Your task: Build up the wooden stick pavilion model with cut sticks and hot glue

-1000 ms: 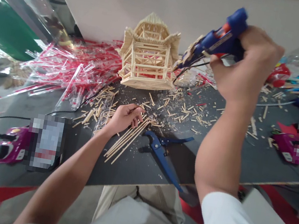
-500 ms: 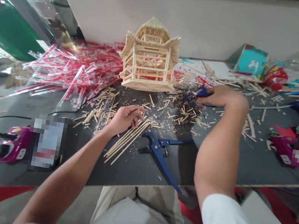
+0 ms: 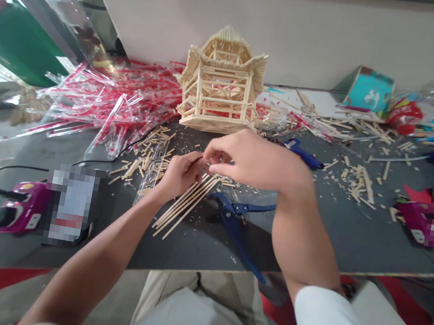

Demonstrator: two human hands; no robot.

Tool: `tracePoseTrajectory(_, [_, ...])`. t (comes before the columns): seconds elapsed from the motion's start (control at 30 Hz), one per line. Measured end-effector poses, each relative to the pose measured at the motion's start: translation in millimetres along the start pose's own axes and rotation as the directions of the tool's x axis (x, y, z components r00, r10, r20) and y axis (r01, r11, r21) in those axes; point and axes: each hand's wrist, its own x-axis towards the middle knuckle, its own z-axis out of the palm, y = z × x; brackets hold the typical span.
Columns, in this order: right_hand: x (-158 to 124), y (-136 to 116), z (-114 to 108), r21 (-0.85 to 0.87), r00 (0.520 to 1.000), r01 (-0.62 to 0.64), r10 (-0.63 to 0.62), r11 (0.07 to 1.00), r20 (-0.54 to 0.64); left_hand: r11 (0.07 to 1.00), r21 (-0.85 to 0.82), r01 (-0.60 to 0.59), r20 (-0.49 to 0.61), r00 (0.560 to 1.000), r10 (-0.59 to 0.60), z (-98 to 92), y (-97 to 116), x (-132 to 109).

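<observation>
My left hand (image 3: 180,174) rests on the dark table (image 3: 354,243) with its fingers curled over a row of long wooden sticks (image 3: 182,208). My right hand (image 3: 255,161) meets it from the right, fingertips pinched at the left hand's fingertips over the sticks' upper ends. What the pinch holds is too small to make out. A stick-built house model (image 3: 222,82) stands just behind the hands. The blue glue gun (image 3: 302,152) lies on the table to the right of my right hand. Blue cutters (image 3: 237,225) lie under my right forearm.
Red and clear plastic wrappers (image 3: 115,94) are heaped at the back left. Short stick offcuts (image 3: 358,182) litter the table. A purple device with a black cable (image 3: 23,201) sits at the front left, another purple item (image 3: 420,223) at the right. Colourful clutter (image 3: 405,114) fills the back right.
My right hand brought the glue gun down from the air, laid it on the table, then moved left to my left hand's fingertips. My left hand stayed on the sticks.
</observation>
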Motion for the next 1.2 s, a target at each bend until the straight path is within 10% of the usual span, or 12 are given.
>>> tracePoseTrajectory(0.57, [12,2,6,0.23,0.975,-0.049,0.097,0.972,-0.2,0.994,0.018,-0.111,-0.068,0.991,0.112,-0.1,11,-6])
tracePoseTrajectory(0.87, [-14,29,-22,0.007,0.717,-0.249,0.189,0.968,-0.671,0.979,0.176,-0.099,0.025,0.995,0.096,2.8,5,-5])
tracePoseTrajectory(1.2, [0,37,-18,0.018,0.763,-0.319,0.268,0.948,-0.589,0.971,0.21,-0.11,0.066,0.993,0.098,3.1,1,-4])
